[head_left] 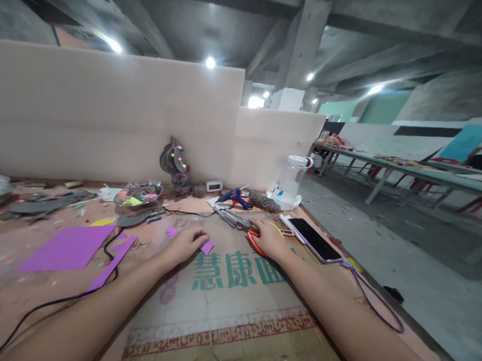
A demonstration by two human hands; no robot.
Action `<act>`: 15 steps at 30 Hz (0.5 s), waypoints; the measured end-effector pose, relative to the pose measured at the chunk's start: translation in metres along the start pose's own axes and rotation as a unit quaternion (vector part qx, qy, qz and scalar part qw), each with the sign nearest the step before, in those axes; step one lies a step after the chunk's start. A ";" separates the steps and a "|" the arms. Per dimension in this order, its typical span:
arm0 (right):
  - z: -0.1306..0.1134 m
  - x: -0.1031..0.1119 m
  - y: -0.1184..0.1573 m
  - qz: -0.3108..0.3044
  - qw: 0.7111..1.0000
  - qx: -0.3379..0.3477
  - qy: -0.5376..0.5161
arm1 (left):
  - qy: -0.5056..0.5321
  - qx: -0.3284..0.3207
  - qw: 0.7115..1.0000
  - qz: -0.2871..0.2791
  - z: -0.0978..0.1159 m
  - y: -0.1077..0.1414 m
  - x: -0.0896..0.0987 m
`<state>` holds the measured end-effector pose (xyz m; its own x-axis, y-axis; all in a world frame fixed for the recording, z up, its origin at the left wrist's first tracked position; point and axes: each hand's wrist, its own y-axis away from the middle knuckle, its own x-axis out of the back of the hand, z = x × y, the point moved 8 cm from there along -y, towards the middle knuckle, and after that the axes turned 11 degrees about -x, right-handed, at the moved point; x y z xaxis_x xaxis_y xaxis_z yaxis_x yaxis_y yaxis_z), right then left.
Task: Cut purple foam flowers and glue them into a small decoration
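My left hand [187,245] is closed in a pinch on a small piece of purple paper [208,247], just above the printed cardboard [171,310]. To its right, my right hand [271,238] is wrapped round the red handles of what look like scissors [255,246], lying on the board with their metal end pointing away. More metal tools lie close by, partly hidden. A large purple sheet [68,247] and a narrow purple strip [115,263] lie left of my left forearm. Behind the scissors rests a blue glue gun [235,198].
A phone [314,239] with a purple strap lies at the table's right edge. Behind stand a clear bottle [293,177], grey yarn [265,202], a small digital clock [214,187], a decorated grey figure [177,167] and a bowl of scraps [138,194]. A black cord [39,311] crosses the left side.
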<state>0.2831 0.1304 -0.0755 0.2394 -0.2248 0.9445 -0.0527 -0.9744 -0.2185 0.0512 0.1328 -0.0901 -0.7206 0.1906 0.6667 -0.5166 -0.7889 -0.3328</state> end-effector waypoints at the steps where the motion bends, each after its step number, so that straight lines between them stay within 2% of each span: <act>1: 0.000 0.000 0.000 0.000 1.000 -0.002 -0.001 | 0.006 0.005 1.000 0.017 -0.002 0.000 0.001; 6: 0.002 0.000 0.000 -0.002 1.000 -0.014 -0.004 | 0.052 0.029 0.997 0.057 -0.014 0.000 0.002; 15: 0.004 -0.004 -0.002 -0.002 1.000 -0.006 -0.003 | 0.107 0.020 0.992 0.061 -0.013 -0.003 -0.002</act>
<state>0.2858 0.1330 -0.0796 0.2455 -0.2208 0.9439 -0.0629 -0.9753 -0.2118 0.0484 0.1425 -0.0988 -0.8606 0.2079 0.4649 -0.4033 -0.8355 -0.3731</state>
